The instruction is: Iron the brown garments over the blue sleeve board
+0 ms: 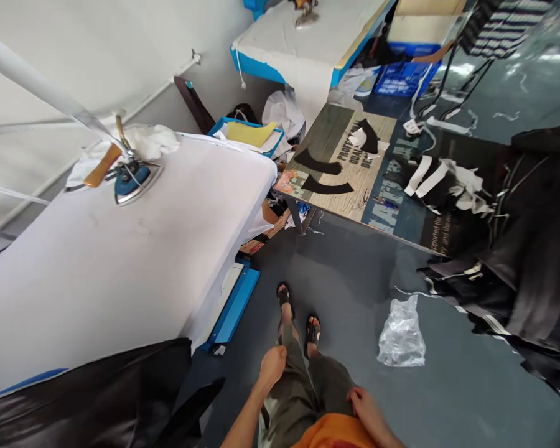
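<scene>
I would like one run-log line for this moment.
left hand: curled | right hand: at trousers | iron: on white table | curved black pieces: on printed board

On the printed tabletop (378, 127), between one and two o'clock from the view's centre, broken lines starting "PROF", "QUAL" and "DE" could be read in dark capitals (355, 155). Near three o'clock, "AT" was made out among large pale letters (383, 218). Farther out that way, "pported the" was legible in small type (435, 234).
</scene>
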Motion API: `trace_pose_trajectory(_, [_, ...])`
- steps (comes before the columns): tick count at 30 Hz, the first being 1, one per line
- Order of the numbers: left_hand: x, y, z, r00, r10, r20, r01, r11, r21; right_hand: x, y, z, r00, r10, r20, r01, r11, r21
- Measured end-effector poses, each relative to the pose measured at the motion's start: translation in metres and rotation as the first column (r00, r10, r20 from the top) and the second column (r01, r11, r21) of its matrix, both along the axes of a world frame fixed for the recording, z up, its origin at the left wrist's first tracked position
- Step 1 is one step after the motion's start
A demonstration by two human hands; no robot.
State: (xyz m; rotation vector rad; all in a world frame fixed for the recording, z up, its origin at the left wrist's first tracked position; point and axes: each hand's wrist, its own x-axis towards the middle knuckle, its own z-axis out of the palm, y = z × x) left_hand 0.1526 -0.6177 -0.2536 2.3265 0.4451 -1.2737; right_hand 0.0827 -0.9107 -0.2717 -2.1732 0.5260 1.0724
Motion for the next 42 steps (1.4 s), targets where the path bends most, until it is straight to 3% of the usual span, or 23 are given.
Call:
trace_pose_trajectory(3, [-0.043, -0.008, 0.043, 0.999, -0.007, -0.039, 0.004, 0.998, -0.067, 0.021, 0.017, -0.008, 0.999, -0.018, -0.044, 0.023, 0.993, 0.115])
trace_pose_trajectory(7, [-0.094, -0.015, 0.099, 1.0, 0.021, 0.013, -0.018, 0.98, -0.196, 0.079, 0.064, -0.018, 0.999, -0.029, 0.04, 0.017, 0.962, 0.272])
trace_pose_trajectory(10, [-0.095, -0.003, 0.125, 0.995, 0.095, 0.002, -0.086, 0.916, -0.392, 0.123, 0.108, -0.014, 0.99, -0.054, 0.13, -0.004, 0.915, 0.404])
trace_pose_trajectory(12, [-0.073, 0.015, 0.138, 0.967, 0.253, 0.022, -0.207, 0.836, -0.509, 0.137, 0.13, 0.0, 0.985, -0.066, 0.162, -0.021, 0.873, 0.487])
trace_pose_trajectory(13, [-0.058, 0.026, 0.144, 0.923, 0.38, 0.067, -0.286, 0.79, -0.542, 0.138, 0.137, 0.012, 0.983, -0.071, 0.168, -0.027, 0.855, 0.518])
trace_pose_trajectory(15, [-0.021, 0.046, 0.156, 0.686, 0.67, 0.284, -0.463, 0.703, -0.539, 0.13, 0.144, 0.044, 0.975, -0.082, 0.205, -0.053, 0.814, 0.579])
trace_pose_trajectory(16, [-0.002, 0.054, 0.16, 0.563, 0.717, 0.412, -0.491, 0.691, -0.531, 0.124, 0.145, 0.064, 0.965, -0.093, 0.244, -0.079, 0.788, 0.611])
trace_pose_trajectory(18, [0.029, 0.061, 0.166, 0.447, 0.748, 0.49, -0.535, 0.663, -0.523, 0.112, 0.143, 0.104, 0.912, -0.142, 0.384, -0.168, 0.726, 0.667])
trace_pose_trajectory(20, [0.045, 0.058, 0.169, 0.49, 0.743, 0.457, -0.537, 0.67, -0.513, 0.106, 0.142, 0.139, 0.854, -0.183, 0.487, -0.226, 0.713, 0.664])
trace_pose_trajectory(22, [0.045, 0.048, 0.174, 0.506, 0.711, 0.488, -0.543, 0.702, -0.461, 0.106, 0.142, 0.162, 0.811, -0.222, 0.54, -0.211, 0.751, 0.626])
trace_pose_trajectory(26, [0.013, 0.031, 0.192, 0.434, 0.702, 0.565, -0.618, 0.688, -0.38, 0.107, 0.142, 0.178, 0.797, -0.252, 0.55, -0.133, 0.814, 0.565])
trace_pose_trajectory(28, [-0.011, 0.027, 0.205, 0.452, 0.706, 0.546, -0.611, 0.691, -0.386, 0.1, 0.138, 0.182, 0.809, -0.184, 0.559, -0.208, 0.799, 0.564])
trace_pose_trajectory(30, [-0.037, 0.028, 0.218, 0.528, 0.69, 0.496, -0.575, 0.72, -0.389, 0.085, 0.128, 0.188, 0.775, -0.057, 0.63, -0.398, 0.73, 0.556])
trace_pose_trajectory(33, [-0.076, 0.036, 0.229, 0.683, 0.641, 0.35, -0.544, 0.766, -0.342, 0.057, 0.108, 0.193, 0.663, 0.141, 0.735, -0.682, 0.519, 0.515])
trace_pose_trajectory(34, [-0.085, 0.04, 0.229, 0.706, 0.644, 0.295, -0.561, 0.762, -0.322, 0.05, 0.101, 0.193, 0.672, 0.195, 0.715, -0.704, 0.469, 0.534])
trace_pose_trajectory(35, [-0.092, 0.045, 0.229, 0.709, 0.664, 0.235, -0.595, 0.744, -0.305, 0.046, 0.096, 0.192, 0.721, 0.236, 0.652, -0.674, 0.457, 0.58])
trace_pose_trajectory(37, [-0.092, 0.057, 0.224, 0.656, 0.739, 0.153, -0.687, 0.669, -0.285, 0.05, 0.09, 0.187, 0.861, 0.232, 0.453, -0.5, 0.548, 0.67])
trace_pose_trajectory(39, [-0.076, 0.068, 0.218, 0.571, 0.792, 0.215, -0.727, 0.61, -0.316, 0.067, 0.092, 0.183, 0.925, 0.07, 0.373, -0.317, 0.681, 0.66])
trace_pose_trajectory(41, [-0.049, 0.074, 0.211, 0.452, 0.804, 0.387, -0.695, 0.589, -0.413, 0.091, 0.102, 0.183, 0.851, -0.101, 0.515, -0.276, 0.75, 0.602])
trace_pose_trajectory(42, [-0.033, 0.073, 0.206, 0.379, 0.809, 0.449, -0.662, 0.576, -0.479, 0.102, 0.109, 0.186, 0.778, -0.134, 0.614, -0.325, 0.751, 0.575])
